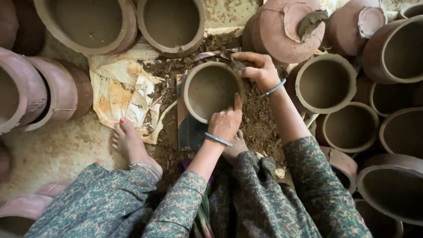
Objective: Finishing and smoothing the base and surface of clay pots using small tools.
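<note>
the small clay pot (210,90) sits on a dark board (188,128) at the centre, ringed by loose clay scraps (257,119). the left hand (225,123) clasps the pot's near rim, thumb up against the wall. the right hand (257,70), at the pot's far right rim, pinches a thin tool (233,59) against the edge. the wall looks formed and the rim mostly smooth, so trimming seems well along; finishing looks left. other pots (325,83) crowd around it.
</note>
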